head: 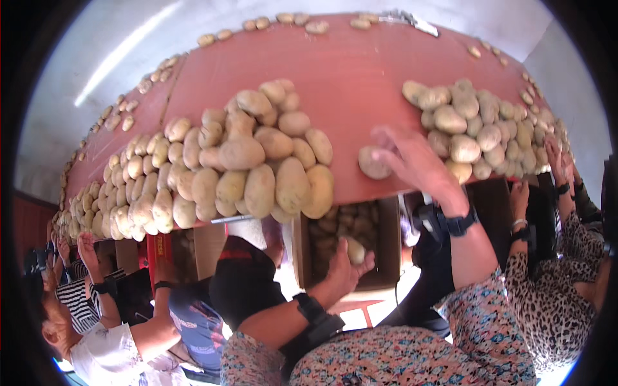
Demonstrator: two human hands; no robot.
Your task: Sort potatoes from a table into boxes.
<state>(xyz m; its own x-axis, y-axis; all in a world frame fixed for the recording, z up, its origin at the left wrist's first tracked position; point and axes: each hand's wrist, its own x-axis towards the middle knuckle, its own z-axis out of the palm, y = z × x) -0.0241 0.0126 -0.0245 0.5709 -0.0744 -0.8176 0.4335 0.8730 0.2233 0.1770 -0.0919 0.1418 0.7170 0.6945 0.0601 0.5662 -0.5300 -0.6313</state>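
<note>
My left hand is low over a cardboard box that holds many potatoes; a potato rests between its thumb and fingers. On the red tabletop, my right hand reaches over a single potato, thumb and fingers at its upper right side; whether it grips the potato is not plain. A piled bank of potatoes lies along the near edge to the left. Another heap of potatoes lies just right of my right hand. Both wrists wear dark strapped devices.
People sit close on both sides; a co-worker's hand is at the left heap and another co-worker's hand at the right heap. Loose potatoes line the table's far edge, near a pale flat object. A red carton stands below left.
</note>
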